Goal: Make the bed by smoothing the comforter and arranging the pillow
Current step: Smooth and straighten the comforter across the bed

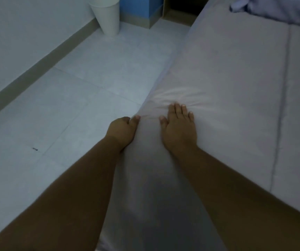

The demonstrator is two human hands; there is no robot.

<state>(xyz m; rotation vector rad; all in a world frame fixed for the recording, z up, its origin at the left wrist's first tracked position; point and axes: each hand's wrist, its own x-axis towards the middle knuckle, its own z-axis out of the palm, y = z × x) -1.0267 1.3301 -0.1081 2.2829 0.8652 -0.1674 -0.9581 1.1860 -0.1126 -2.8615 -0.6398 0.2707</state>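
A pale grey comforter (236, 73) covers the bed on the right, with a long seam running down it. My right hand (179, 127) lies flat and open on the cover near the bed's left edge, with small wrinkles fanning out ahead of the fingers. My left hand (123, 130) is curled over the bed's side edge, thumb on top and fingers hidden below, gripping the cover there. A bunched bluish pillow or bedding (276, 9) sits at the far top right, partly cut off.
A white bin (107, 17) stands on the tiled floor (64, 109) by the wall at top left. A blue cabinet (142, 9) is beside it. A baseboard runs diagonally along the left wall.
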